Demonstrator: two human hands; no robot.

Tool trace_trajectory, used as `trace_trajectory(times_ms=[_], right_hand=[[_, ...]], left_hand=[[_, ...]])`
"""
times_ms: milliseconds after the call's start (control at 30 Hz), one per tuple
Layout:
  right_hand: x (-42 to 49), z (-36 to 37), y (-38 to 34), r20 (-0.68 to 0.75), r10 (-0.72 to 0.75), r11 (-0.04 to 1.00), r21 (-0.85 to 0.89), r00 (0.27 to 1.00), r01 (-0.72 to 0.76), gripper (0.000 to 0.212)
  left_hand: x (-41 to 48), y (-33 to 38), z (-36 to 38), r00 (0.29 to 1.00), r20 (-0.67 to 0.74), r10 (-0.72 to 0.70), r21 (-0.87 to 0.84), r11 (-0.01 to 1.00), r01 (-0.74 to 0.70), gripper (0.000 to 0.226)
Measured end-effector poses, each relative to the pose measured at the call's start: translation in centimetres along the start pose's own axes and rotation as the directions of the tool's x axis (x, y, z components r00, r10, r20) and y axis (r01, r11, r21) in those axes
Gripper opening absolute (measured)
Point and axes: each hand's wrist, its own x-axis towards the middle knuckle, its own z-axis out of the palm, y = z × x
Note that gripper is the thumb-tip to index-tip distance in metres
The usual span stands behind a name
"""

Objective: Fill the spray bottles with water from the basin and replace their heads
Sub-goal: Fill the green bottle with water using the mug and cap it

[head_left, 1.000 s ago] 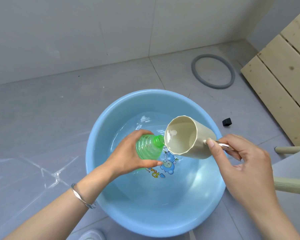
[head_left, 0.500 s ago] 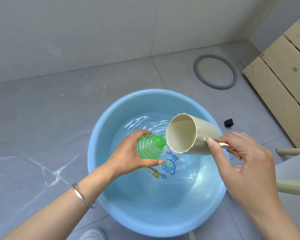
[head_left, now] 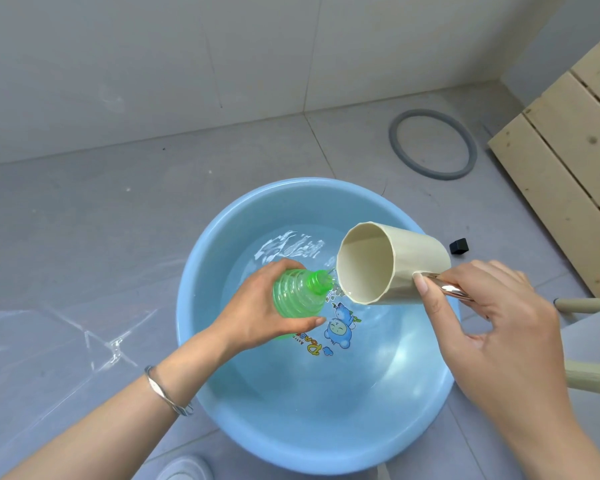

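Gripping green bottle [head_left: 298, 292], left fingers [head_left: 286, 265] — right fingers [head_left: 427, 293] pinch cup [head_left: 414, 256] handle [head_left: 455, 290] — basin [head_left: 291, 439] lettering [head_left: 309, 346] unclear.

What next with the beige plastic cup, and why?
Probably dip the beige plastic cup into the blue plastic basin to refill: the right hand holds it tipped nearly flat, only a trickle at its lip, beside the open neck of the green ribbed bottle in the left hand.

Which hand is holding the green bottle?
The left hand, the one with the silver bracelet, grips the green bottle; the right hand holds the beige cup.
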Motion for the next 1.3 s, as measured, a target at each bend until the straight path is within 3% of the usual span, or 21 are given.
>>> trace_trajectory(times_ms=[767,1300], right_hand=[[0.30,0.14,-0.67,-0.026,-0.164,0.981,-0.106,0.986,0.161,0.023],[0.18,0.58,-0.82,-0.047,-0.386,0.893,-0.271,0.921,0.360,0.023]], left_hand=[[-0.22,0.37,0.12,1.000,0.012,-0.007,0.002,1.000,0.007,0.075],[-0.32,0.56,0.16,0.999,0.014,-0.038,-0.033,0.999,0.038,0.068]])
